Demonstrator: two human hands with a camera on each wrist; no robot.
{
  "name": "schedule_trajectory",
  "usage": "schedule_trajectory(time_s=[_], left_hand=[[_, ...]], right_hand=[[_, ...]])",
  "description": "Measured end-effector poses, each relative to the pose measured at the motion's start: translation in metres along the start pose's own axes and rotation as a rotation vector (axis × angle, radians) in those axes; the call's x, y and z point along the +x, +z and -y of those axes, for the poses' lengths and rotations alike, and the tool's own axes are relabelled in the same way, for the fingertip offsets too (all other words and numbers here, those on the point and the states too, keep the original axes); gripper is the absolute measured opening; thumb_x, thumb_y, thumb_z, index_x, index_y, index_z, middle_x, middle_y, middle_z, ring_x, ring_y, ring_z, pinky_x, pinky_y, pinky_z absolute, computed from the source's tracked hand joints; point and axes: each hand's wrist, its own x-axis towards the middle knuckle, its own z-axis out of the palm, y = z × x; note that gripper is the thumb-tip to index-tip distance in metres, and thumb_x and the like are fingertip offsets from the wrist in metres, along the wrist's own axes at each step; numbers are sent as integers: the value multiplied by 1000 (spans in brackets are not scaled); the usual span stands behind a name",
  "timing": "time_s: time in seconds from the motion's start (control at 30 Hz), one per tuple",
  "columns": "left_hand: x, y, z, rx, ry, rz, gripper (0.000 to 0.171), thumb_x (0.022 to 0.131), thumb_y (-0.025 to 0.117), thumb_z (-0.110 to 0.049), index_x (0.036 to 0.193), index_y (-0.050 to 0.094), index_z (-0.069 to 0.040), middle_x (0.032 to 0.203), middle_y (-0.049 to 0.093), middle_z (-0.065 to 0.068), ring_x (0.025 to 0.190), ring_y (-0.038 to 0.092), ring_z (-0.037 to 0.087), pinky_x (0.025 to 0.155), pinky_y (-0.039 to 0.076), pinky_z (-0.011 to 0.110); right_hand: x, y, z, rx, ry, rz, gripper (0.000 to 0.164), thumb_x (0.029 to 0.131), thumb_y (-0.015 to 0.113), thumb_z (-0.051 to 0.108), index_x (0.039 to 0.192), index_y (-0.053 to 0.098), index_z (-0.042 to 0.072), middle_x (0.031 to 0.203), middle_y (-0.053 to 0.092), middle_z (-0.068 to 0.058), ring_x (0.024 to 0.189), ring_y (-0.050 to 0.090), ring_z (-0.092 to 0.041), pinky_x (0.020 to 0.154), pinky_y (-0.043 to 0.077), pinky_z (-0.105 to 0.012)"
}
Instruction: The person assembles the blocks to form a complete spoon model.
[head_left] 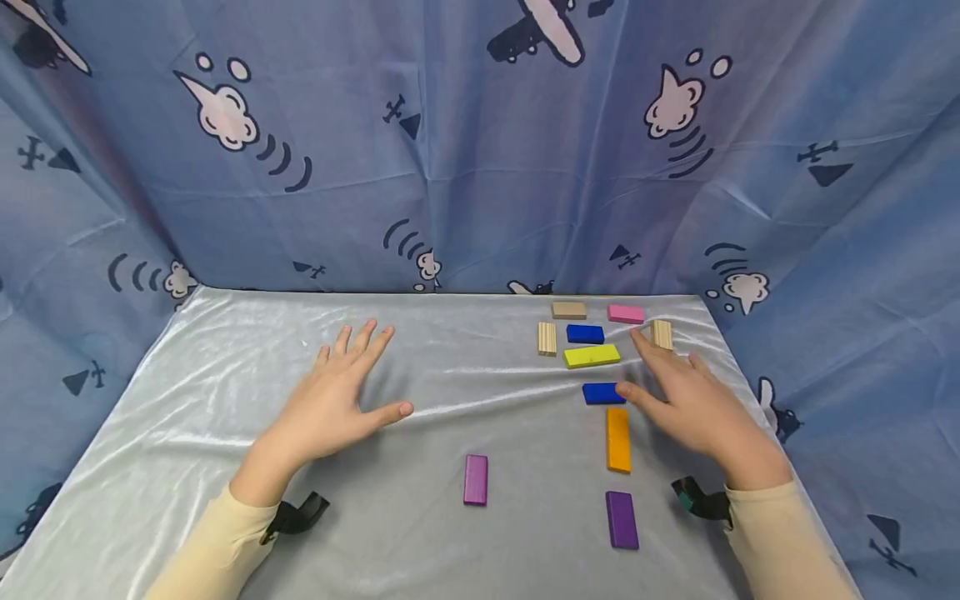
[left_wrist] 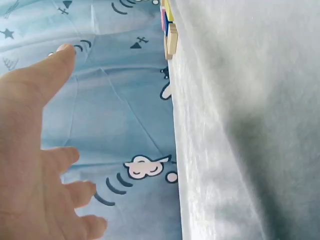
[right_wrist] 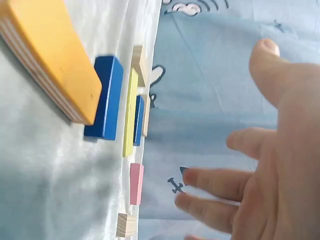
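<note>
My left hand point(head_left: 333, 408) hovers over the left half of the cloth with its fingers spread and nothing in it. My right hand point(head_left: 686, 404), likewise spread and holding nothing, is over the right side among small wooden blocks. Its thumb overlaps the end of a blue block point(head_left: 600, 393) in the head view. Beside it lie an orange block point(head_left: 618, 440) and a yellow block point(head_left: 592, 357). A natural wood block point(head_left: 662, 334) sits just beyond the fingers. In the right wrist view, the orange block point(right_wrist: 55, 55) looms close, the fingers apart from it.
Farther back lie a second blue block point(head_left: 585, 334), a pink block point(head_left: 626, 314), a tan block point(head_left: 568, 311) and a striped wood block point(head_left: 547, 339). Two purple blocks point(head_left: 476, 480) lie nearer the front. A silvery cloth point(head_left: 225, 367) covers the table; a blue patterned curtain point(head_left: 360, 167) surrounds it.
</note>
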Motion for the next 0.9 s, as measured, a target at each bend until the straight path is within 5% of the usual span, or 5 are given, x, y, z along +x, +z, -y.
schedule_trajectory(time_s=[0.2,0.37,0.43,0.6,0.9], left_hand=[[-8,4,-10,-100,80,-44,100,95,68,-77,174,28,-31,173,39,0,157,41,34,121,37,61],[-12,9,-22,-225,158,-51,79,97,82,-50,164,52,-22,147,68,-1,119,72,22,94,59,42],[-13,12,-27,-253,184,-27,70,97,84,-44,158,59,-19,137,73,-4,106,71,15,84,58,36],[-18,22,-40,-288,253,67,59,98,84,-43,149,67,-20,137,72,-4,108,70,15,89,57,38],[-19,66,-53,-325,437,115,32,92,91,-32,119,77,-21,126,66,-13,124,61,10,107,51,38]], right_hand=[[-34,5,9,62,-117,-53,74,108,67,46,164,46,3,160,53,-24,145,50,-52,116,35,-73],[-67,22,19,119,-104,-95,57,104,76,41,150,65,8,145,68,-13,133,64,-41,105,50,-67],[-81,31,22,139,-83,-116,50,103,78,40,144,70,13,139,72,-6,128,68,-35,101,54,-63],[-106,57,23,188,-122,-179,31,97,86,33,126,78,28,128,74,13,115,72,-14,93,61,-40],[-125,80,20,263,-113,-12,30,94,83,52,120,73,40,140,66,8,121,66,-14,95,58,-29]])
